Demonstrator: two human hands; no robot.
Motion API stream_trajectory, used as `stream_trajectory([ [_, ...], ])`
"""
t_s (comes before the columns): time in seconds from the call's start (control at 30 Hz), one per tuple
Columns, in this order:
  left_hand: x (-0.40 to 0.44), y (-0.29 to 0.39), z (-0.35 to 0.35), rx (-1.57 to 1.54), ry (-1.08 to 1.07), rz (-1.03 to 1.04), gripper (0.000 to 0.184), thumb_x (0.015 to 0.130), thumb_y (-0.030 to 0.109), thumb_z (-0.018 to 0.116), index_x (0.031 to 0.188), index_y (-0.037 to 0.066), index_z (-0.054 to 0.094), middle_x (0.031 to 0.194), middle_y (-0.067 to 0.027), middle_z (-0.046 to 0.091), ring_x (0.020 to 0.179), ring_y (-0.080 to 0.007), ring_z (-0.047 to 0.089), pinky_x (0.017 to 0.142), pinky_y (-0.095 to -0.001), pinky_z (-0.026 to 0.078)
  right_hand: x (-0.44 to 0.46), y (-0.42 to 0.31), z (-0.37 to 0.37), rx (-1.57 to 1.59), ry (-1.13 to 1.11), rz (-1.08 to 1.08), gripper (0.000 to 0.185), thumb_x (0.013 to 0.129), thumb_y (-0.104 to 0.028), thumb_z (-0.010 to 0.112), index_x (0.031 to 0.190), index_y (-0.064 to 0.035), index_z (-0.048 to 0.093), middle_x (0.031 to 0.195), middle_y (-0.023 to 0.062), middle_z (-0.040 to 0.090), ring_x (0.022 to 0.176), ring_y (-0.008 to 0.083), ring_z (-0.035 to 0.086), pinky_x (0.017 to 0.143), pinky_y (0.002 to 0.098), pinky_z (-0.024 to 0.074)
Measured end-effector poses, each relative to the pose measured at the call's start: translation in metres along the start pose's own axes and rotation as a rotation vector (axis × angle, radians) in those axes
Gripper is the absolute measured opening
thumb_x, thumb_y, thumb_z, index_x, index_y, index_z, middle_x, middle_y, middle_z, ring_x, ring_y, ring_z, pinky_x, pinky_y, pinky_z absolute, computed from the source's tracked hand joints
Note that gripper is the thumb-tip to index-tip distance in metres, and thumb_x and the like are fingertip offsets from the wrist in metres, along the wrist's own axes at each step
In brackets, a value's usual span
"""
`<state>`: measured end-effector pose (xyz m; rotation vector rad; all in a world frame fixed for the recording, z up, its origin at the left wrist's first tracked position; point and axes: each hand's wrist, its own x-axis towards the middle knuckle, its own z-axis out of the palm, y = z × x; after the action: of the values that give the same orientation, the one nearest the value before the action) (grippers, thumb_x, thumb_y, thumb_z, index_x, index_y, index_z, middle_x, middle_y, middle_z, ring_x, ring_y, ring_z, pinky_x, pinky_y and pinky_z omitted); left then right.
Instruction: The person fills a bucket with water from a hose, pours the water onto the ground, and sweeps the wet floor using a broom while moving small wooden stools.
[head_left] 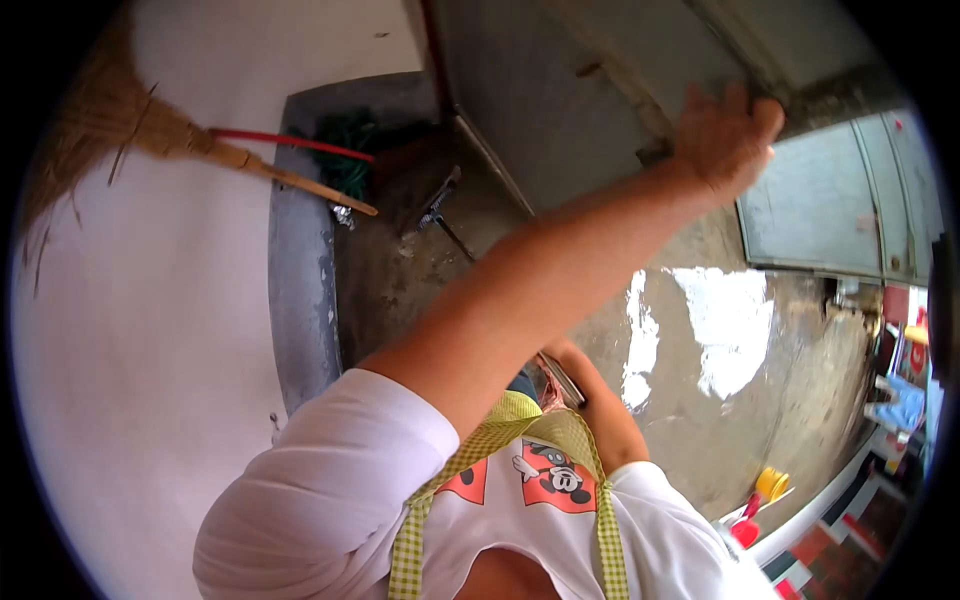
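Observation:
My left hand [728, 140] reaches across to the right, its fingers bent over the edge of a large grey metal door [540, 90]. That arm covers much of the middle of the view. Below it, my right hand [566, 352] is close to my body, with its fingers mostly hidden by the left forearm. Against the inside of my right forearm lies what looks like a grey-rimmed tray [568, 382], with pinkish-red material [550, 388] that resembles raw meat. A yellow-green checked apron [520, 415] hangs over my white shirt.
A straw broom [190, 135] leans at the left wall, near a red stick [290, 138] and a green tangled heap [345, 160]. A dark long-handled tool [440, 210] is on the concrete floor. Wet, shiny floor [720, 320] lies right, before pale metal doors [810, 200]. A yellow object [772, 483] is lower right.

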<state>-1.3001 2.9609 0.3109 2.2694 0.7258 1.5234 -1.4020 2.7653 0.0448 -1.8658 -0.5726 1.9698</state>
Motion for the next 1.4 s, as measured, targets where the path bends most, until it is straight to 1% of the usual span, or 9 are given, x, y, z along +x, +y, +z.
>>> stream_trajectory([
  [0.33,0.059,-0.025,0.087,-0.102,-0.169,0.097,0.054,0.071,0.028,0.064,0.111,0.008,0.033,0.099,-0.0204,0.049,0.089,-0.0366,0.053,0.075,-0.0446,0.043,-0.168,0.089,-0.030,-0.054,0.005,0.074,0.038,0.072,-0.017,0.062,0.104,0.0014,0.054,0.077,0.0015,0.057,0.070,0.0077,0.048,0.063,0.0234,0.0398],
  [0.4,0.062,-0.041,0.066,-0.149,-0.591,0.015,0.064,0.067,0.035,0.067,0.116,0.011,0.033,0.115,-0.0182,0.042,0.101,-0.0358,0.047,0.080,-0.0478,0.040,-0.178,0.082,-0.041,-0.037,-0.090,-0.005,0.041,0.074,-0.021,0.063,0.108,0.0010,0.053,0.079,0.0011,0.057,0.070,0.0069,0.046,0.063,0.0235,0.0399],
  [0.47,-0.008,-0.082,0.053,-0.280,-0.422,0.109,0.032,0.070,0.026,0.062,0.093,0.007,0.050,0.092,-0.0156,0.053,0.085,-0.0338,0.053,0.074,-0.0436,0.041,-0.177,0.074,-0.055,-0.141,-0.153,-0.052,0.041,0.076,-0.020,0.062,0.110,0.0005,0.051,0.081,0.0010,0.056,0.070,0.0069,0.046,0.062,0.0232,0.0399],
  [0.6,-0.260,-0.128,-0.058,0.130,-1.282,-0.105,0.057,0.063,0.002,0.056,0.118,0.013,0.043,0.121,-0.0143,0.038,0.112,-0.0351,0.036,0.088,-0.0398,0.037,-0.165,0.017,-0.071,-0.173,-0.329,0.011,0.036,0.068,-0.014,0.055,0.102,-0.0016,0.053,0.066,0.0040,0.050,0.065,0.0109,0.048,0.059,0.0275,0.0386],
  [0.67,-0.325,-0.102,-0.125,0.073,-1.223,0.029,0.050,0.062,0.007,0.062,0.110,0.015,0.050,0.108,-0.0105,0.047,0.104,-0.0312,0.043,0.085,-0.0459,0.035,-0.141,-0.012,-0.069,-0.425,-0.378,-0.148,0.037,0.069,-0.013,0.055,0.103,-0.0002,0.051,0.067,0.0066,0.053,0.063,0.0139,0.050,0.060,0.0289,0.0407],
  [0.73,-0.389,-0.115,-0.140,-0.129,-1.211,-0.549,0.023,0.064,0.014,0.063,0.086,0.014,0.057,0.091,-0.0059,0.056,0.098,-0.0260,0.050,0.078,-0.0478,0.034,-0.112,-0.046,-0.050,-0.542,-0.504,-0.096,0.037,0.075,-0.009,0.057,0.110,-0.0013,0.049,0.071,0.0046,0.056,0.065,0.0108,0.052,0.056,0.0252,0.0414],
  [0.8,-0.417,-0.141,-0.161,0.044,-1.198,-0.573,0.013,0.066,0.017,0.061,0.077,0.014,0.056,0.082,-0.0045,0.056,0.091,-0.0241,0.052,0.075,-0.0457,0.035,-0.080,-0.059,-0.029,-0.408,-0.585,0.071,0.042,0.074,-0.005,0.056,0.114,-0.0023,0.046,0.069,0.0052,0.056,0.064,0.0129,0.055,0.056,0.0264,0.0428],
  [1.03,-0.441,-0.276,-0.261,0.337,-0.717,-0.940,0.025,0.075,0.025,0.059,0.064,0.005,0.050,0.066,-0.0135,0.050,0.072,-0.0338,0.052,0.061,-0.0417,0.039,-0.027,-0.113,0.059,0.428,-0.432,-0.773,0.029,0.079,-0.021,0.048,0.060,-0.0007,0.052,0.063,0.0059,0.051,0.067,0.0186,0.049,0.079,0.0292,0.0365],
  [1.4,-0.405,-0.173,-0.054,-0.377,-1.002,-0.461,0.029,0.073,0.022,0.058,0.059,0.002,0.043,0.062,-0.0159,0.046,0.068,-0.0355,0.047,0.061,-0.0420,0.038,-0.187,-0.114,0.048,0.301,0.459,-0.974,0.039,0.064,-0.016,0.062,0.043,-0.0062,0.030,0.041,0.0039,0.030,0.040,0.0202,0.030,0.048,0.0319,0.0266],
])
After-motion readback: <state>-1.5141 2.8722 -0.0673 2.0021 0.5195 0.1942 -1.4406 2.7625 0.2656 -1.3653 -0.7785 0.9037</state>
